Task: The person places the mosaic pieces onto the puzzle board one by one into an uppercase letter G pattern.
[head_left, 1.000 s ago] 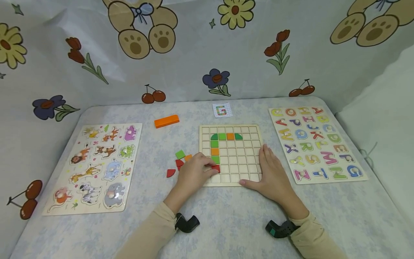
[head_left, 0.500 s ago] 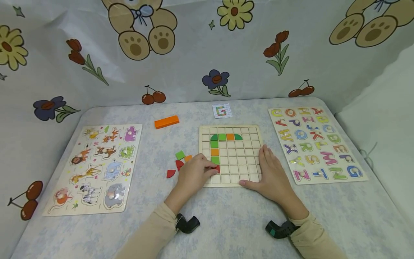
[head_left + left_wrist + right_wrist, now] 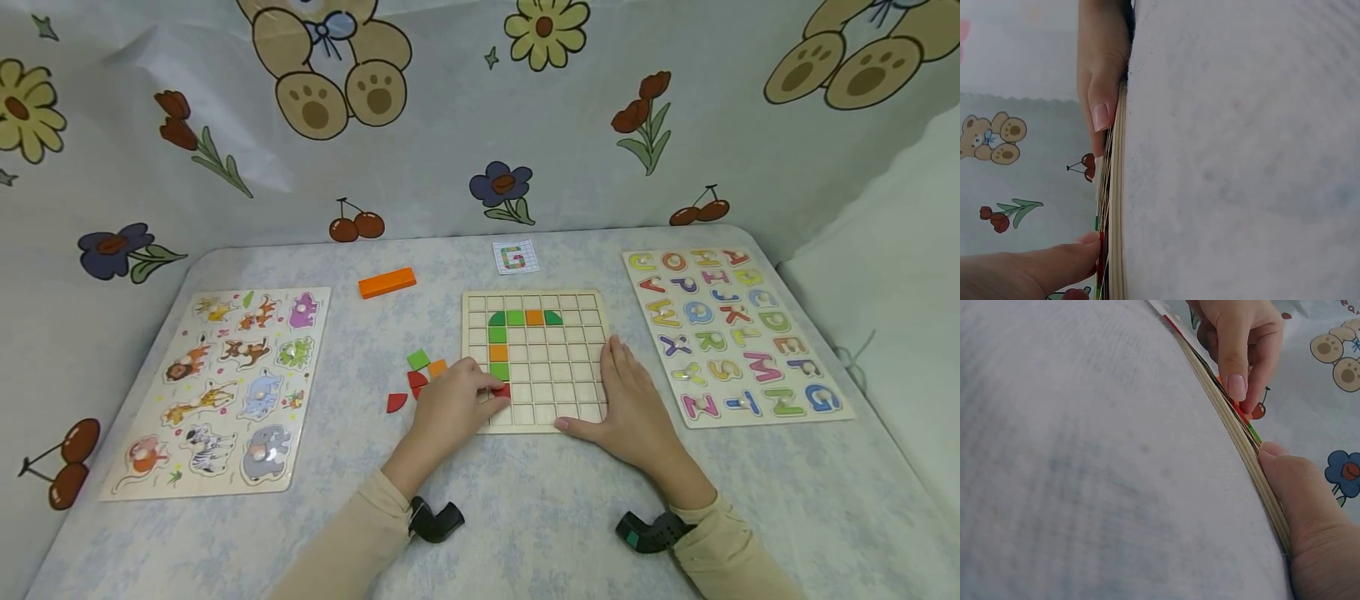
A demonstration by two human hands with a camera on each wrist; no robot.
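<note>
In the head view a square wooden grid board [image 3: 540, 392] lies mid-table. A row and a column of green and orange tiles [image 3: 498, 352] fill part of its upper left. My left hand [image 3: 453, 398] pinches a red tile [image 3: 503, 390] between thumb and fingertips, at the cell below the lowest green tile. Part of that red tile is hidden by the fingers. At the lower right of the board rests my right hand [image 3: 637, 408], fingers straight along the right edge and thumb [image 3: 1300, 487] on the near edge.
Several loose pieces, including a green square [image 3: 417, 359] and a red quarter-round [image 3: 396, 402], lie left of the board. Behind are an orange bar [image 3: 387, 282] and a pattern card [image 3: 515, 256]. An animal puzzle [image 3: 225, 392] and a letter puzzle [image 3: 735, 333] flank them.
My left fingertips shift very slightly at the red tile, and a bit more of its red shows now. My right hand keeps its place on the board.
</note>
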